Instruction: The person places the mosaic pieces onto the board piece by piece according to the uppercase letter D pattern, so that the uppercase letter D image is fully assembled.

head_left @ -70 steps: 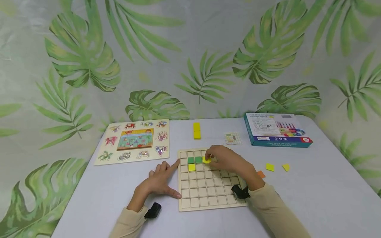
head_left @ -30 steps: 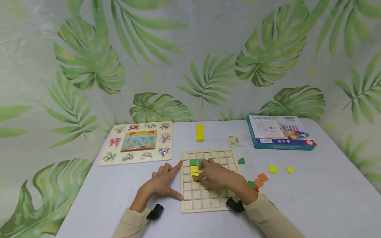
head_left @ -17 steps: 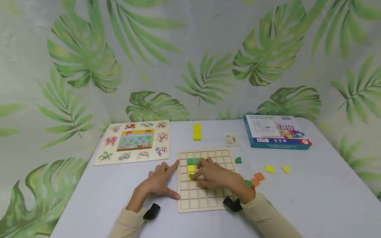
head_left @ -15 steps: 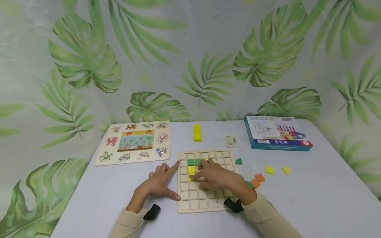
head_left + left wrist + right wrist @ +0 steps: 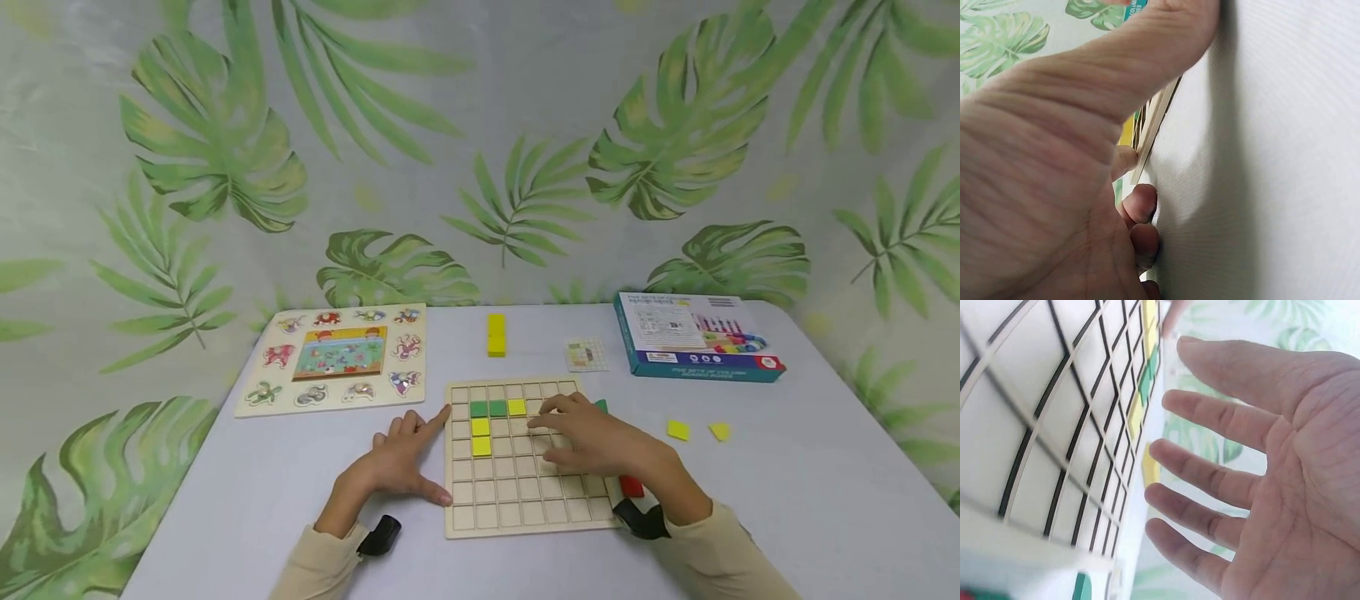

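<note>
A wooden grid board (image 5: 525, 500) lies in front of me on the table. Two green tiles (image 5: 487, 408) and a yellow tile (image 5: 516, 407) fill its second row, and two more yellow tiles (image 5: 480, 436) sit below the left green one. My left hand (image 5: 401, 458) rests flat on the table, index finger and thumb touching the board's left edge (image 5: 1154, 125). My right hand (image 5: 592, 442) hovers over the board's right half with straight, spread fingers (image 5: 1210, 481) and holds nothing. The grid (image 5: 1035, 425) shows beside the bare palm.
Two loose yellow tiles (image 5: 697, 430) lie right of the board, a red piece (image 5: 632, 486) by my right wrist, a green piece (image 5: 602, 406) behind my fingers. Farther back: a yellow block (image 5: 496, 334), a small pattern card (image 5: 586, 354), a teal box (image 5: 697, 336), an animal peg puzzle (image 5: 337, 357).
My right hand set a yellow tile under the other one in the board's left part, then drew back to the right, empty. The left hand has stayed put.
</note>
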Action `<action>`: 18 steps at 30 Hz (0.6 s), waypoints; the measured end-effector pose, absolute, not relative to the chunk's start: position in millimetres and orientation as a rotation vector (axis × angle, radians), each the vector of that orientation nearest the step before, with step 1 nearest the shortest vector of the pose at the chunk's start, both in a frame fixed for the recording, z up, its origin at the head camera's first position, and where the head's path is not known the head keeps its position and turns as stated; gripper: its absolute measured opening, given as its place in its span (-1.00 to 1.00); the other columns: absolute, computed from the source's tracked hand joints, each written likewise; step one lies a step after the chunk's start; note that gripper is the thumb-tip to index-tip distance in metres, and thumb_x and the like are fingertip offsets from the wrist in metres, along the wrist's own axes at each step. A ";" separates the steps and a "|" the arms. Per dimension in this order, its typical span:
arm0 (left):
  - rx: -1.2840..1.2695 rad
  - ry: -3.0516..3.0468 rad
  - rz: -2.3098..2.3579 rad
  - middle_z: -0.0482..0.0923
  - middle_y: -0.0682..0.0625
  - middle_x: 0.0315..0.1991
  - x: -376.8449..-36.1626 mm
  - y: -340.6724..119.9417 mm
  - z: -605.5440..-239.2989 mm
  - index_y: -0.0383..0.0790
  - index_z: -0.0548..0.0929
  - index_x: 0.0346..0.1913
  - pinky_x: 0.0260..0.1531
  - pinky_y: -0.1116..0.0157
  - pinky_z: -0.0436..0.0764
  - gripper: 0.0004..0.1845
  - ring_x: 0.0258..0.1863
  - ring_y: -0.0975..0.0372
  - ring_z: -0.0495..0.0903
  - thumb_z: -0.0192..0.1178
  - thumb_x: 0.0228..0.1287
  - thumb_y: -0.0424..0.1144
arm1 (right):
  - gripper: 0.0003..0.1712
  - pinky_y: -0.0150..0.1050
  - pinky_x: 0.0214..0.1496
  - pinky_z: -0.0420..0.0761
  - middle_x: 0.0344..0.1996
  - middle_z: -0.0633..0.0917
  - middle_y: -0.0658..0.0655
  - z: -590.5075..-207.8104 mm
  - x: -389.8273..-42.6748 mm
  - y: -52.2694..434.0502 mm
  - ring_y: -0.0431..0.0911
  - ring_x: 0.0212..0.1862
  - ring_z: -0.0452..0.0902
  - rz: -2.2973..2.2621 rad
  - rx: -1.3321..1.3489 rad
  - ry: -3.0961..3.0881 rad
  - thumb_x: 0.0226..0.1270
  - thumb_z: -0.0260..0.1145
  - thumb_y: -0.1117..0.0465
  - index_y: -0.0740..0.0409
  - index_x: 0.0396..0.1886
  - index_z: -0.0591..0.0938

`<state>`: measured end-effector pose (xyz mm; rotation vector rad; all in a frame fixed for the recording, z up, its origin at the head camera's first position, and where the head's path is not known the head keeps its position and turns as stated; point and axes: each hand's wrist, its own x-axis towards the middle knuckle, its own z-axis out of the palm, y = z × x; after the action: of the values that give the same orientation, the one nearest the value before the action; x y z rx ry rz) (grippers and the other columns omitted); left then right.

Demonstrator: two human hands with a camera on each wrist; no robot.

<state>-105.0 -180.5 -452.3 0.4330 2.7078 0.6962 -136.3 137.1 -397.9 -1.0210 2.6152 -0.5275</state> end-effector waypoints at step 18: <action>0.439 2.706 0.703 0.23 -0.03 -0.08 -102.7 -181.9 -451.3 -0.04 0.06 0.61 -0.28 0.17 0.08 0.38 -0.16 0.14 0.16 0.63 -0.30 0.21 | -0.40 0.27 0.22 0.44 0.23 0.52 0.29 -393.7 -144.3 217.6 0.25 0.25 0.34 -0.511 -0.799 2.733 0.32 0.40 0.00 0.16 0.28 0.58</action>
<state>-102.7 -181.9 -451.3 0.4394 2.7058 0.7030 -144.3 217.6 -393.7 -0.7988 2.7330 -0.5115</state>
